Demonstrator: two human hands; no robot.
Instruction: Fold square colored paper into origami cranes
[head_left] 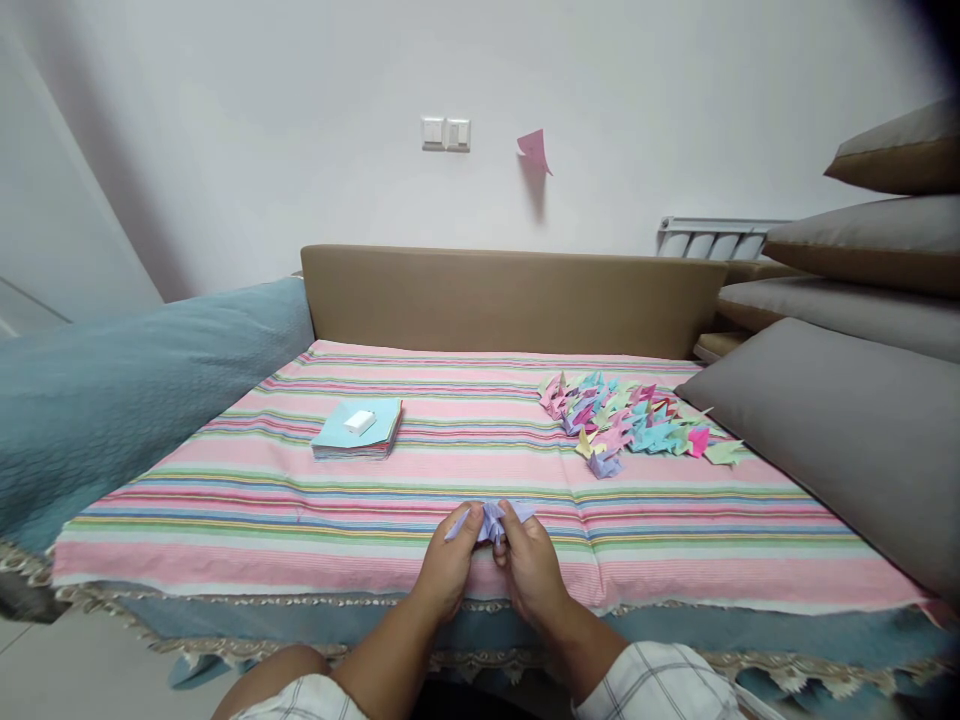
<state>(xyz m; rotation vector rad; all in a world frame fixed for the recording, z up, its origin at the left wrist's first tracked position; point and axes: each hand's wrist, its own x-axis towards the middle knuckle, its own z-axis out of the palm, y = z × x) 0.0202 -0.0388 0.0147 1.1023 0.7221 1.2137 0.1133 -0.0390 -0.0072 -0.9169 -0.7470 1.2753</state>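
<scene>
Both my hands meet at the near edge of the striped cloth (300, 500). My left hand (448, 568) and my right hand (531, 568) pinch a partly folded lilac paper piece (491, 520) between fingertips, just above the cloth. A stack of square coloured paper (358, 432) with a light blue top sheet lies to the left, and a small white box (360, 422) rests on it. To the right lies a pile of several folded paper cranes (630, 420) in pink, blue, green and purple.
Grey cushions (832, 420) are stacked along the right side. A teal blanket (135, 380) covers the left. A tan backrest (510, 300) runs behind the cloth. A pink paper piece (534, 150) shows against the wall near light switches (445, 133).
</scene>
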